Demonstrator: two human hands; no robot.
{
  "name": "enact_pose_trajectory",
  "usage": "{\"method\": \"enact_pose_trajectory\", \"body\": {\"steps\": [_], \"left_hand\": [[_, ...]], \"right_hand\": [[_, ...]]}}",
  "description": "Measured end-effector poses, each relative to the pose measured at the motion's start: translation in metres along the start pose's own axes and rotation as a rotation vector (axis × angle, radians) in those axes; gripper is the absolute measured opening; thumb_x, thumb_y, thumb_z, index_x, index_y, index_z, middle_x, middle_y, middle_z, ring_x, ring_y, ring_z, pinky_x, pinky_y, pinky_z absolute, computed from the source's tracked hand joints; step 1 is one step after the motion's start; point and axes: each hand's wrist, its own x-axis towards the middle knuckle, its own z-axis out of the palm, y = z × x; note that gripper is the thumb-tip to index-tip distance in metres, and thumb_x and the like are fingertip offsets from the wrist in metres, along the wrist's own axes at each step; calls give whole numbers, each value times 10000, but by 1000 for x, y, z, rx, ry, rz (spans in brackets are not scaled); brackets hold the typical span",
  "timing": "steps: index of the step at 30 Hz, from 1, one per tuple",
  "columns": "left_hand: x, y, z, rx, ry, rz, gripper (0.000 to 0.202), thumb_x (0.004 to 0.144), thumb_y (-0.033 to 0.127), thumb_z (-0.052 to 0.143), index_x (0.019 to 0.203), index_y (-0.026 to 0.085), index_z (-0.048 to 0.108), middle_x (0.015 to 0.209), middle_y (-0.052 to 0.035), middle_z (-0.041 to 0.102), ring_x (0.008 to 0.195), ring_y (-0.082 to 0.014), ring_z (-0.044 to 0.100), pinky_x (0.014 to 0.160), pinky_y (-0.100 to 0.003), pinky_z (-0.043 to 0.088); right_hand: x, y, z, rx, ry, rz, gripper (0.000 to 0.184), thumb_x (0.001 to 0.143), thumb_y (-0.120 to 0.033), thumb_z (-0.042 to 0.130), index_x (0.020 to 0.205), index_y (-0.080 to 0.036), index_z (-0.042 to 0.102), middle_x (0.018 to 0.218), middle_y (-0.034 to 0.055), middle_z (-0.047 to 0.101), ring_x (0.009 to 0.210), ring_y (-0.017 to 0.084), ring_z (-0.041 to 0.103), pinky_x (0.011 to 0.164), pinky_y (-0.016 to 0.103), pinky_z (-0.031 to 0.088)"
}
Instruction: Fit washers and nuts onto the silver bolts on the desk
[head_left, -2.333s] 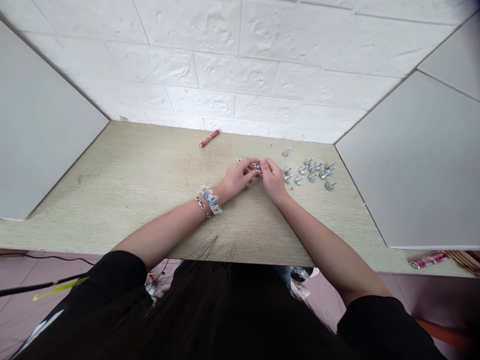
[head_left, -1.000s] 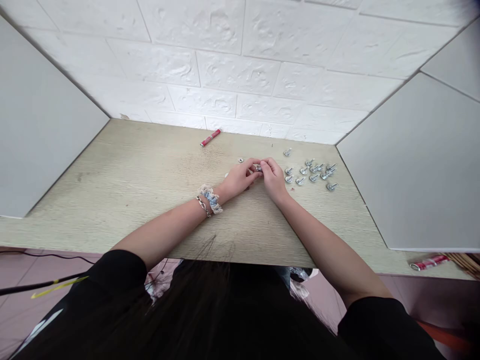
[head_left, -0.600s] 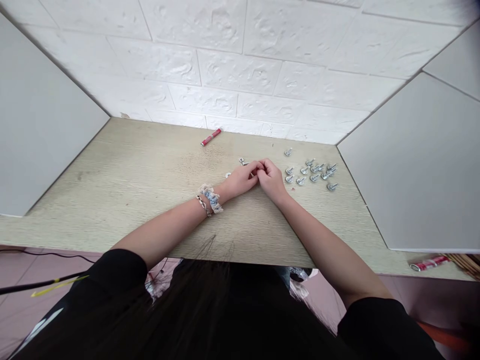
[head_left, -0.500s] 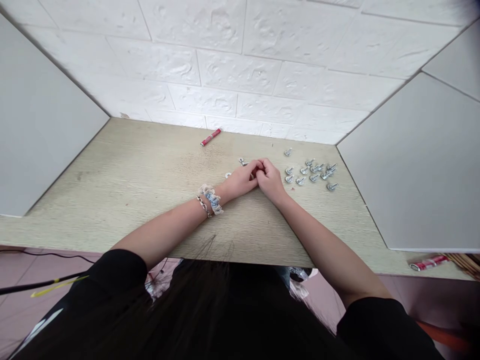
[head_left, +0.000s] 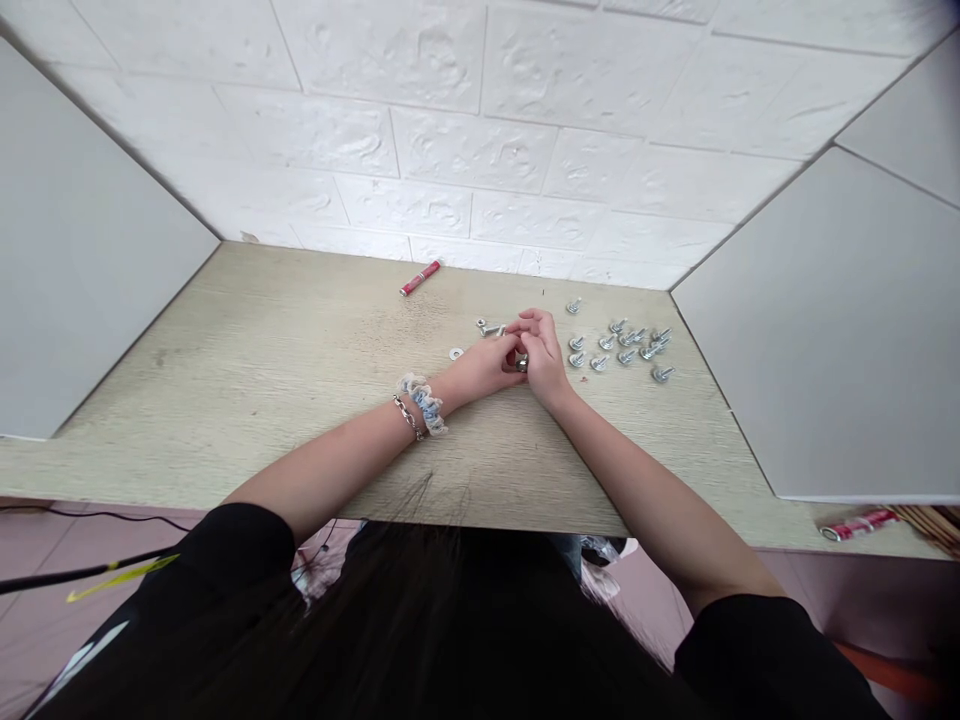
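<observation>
Metal piece (head_left: 523, 364), small, one: sitting between the two hands, low over the table (head_left: 322, 340), its exact shape hiding from me behind fingers. Left hand (head_left: 487, 368), one: pinching that piece between thumb and fingers. Right hand (head_left: 547, 372), one: meeting it from the other side, its far fingers curving loosely; from my remote seat I cannot tell whether it is gripping the piece or only touching it. Nut (head_left: 481, 323), bolt (head_left: 491, 330) and washer (head_left: 456, 353): lying loose just beside the left hand. Bolts with washers (head_left: 626, 356), about a dozen: lying scattered to the right of the right hand. Red tube (head_left: 420, 278), one: lying farther back, near the wall (head_left: 427, 220). Handling note, my judgement: such a small part is calling for a firm left pinch, light right fingertips doing the finer adjusting, and wrists staying low.
</observation>
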Motion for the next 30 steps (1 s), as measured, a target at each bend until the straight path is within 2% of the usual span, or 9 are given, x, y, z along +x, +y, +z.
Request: {"method": "enact_pose_trajectory", "body": {"steps": [2,5,8,14,17,21,25,30], "left_hand": [[0,-3,1,26,-6,41,189,794,184,610,974,125,604,904,-67,649,762,-153,587,683,-281,463],[1,-8,3,63,-4,87,165,828,161,571,972,124,644,1001,-96,658,866,-176,615,766,-303,493],[1,-13,4,90,0,106,171,837,176,581,977,116,660,1071,-120,652,933,-200,622,811,-323,502],[2,-12,3,54,25,71,152,836,205,578,936,133,666,1015,-88,654,864,-163,604,778,-293,494],[3,-9,0,4,90,-14,137,838,221,574,892,135,666,905,-57,642,769,-131,573,754,-268,473],[3,-3,-4,-106,216,-121,173,838,251,599,957,140,657,831,-25,623,709,-106,538,711,-235,453],[1,3,-7,-230,313,-183,211,867,288,569,1001,139,634,820,-13,614,668,-85,518,643,-210,442],[-2,9,-9,-323,318,-200,221,892,321,530,1010,148,599,807,-3,608,634,-70,503,584,-189,432]], "right_hand": [[-1,0,1,-3,-39,-38,292,860,-432,458,1089,-258,408,969,28,581,852,149,575,652,275,480],[-3,-2,1,-41,-85,-72,478,834,-646,449,1118,-266,392,989,43,575,902,168,584,698,302,498],[-3,-4,2,-66,-95,-79,567,798,-729,434,1121,-266,392,999,51,574,911,174,584,729,319,506],[-5,-9,2,-73,-38,-99,523,821,-694,439,1109,-257,423,1004,56,582,967,176,578,762,312,500],[-5,-10,2,-109,47,-103,440,858,-623,441,1085,-247,444,1056,68,580,1019,172,567,819,313,492],[-1,-10,1,-137,161,-119,330,867,-510,490,1035,-227,470,1109,67,566,1093,160,544,964,325,434],[2,-11,-1,-159,192,-47,308,838,-473,535,1000,-214,494,1033,41,578,934,130,564,846,277,461],[2,-14,-1,-138,102,40,317,822,-499,539,795,-184,562,708,-15,566,628,94,489,632,245,431]]}}
